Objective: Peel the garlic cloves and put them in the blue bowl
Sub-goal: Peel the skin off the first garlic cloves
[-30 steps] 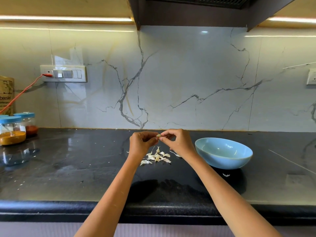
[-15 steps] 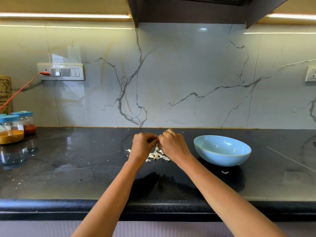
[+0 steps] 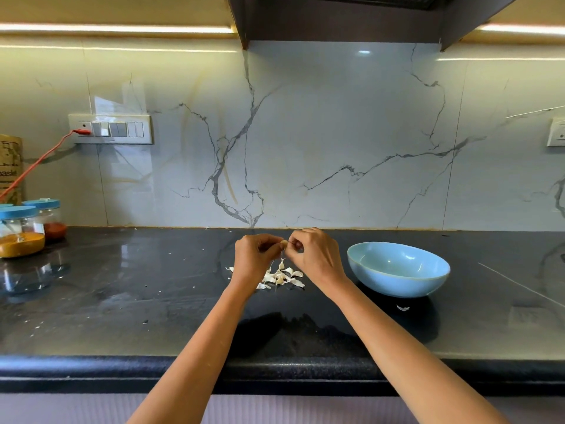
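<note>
Both our hands, left hand (image 3: 255,255) and right hand (image 3: 315,255), have lifted again from the peel pile (image 3: 282,276), pinching one garlic clove (image 3: 284,242); peeling continues, blue bowl (image 3: 397,278) waiting.

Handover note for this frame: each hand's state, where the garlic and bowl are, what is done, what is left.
Left hand and right hand both pinch one garlic clove above the counter.
Pile of garlic pieces and skins lies under the hands.
Blue bowl sits to the right; no cloves visible inside.
Done: some peeling, judging by the skins.
Left: finish this clove, drop it in the bowl, then the rest.
</note>
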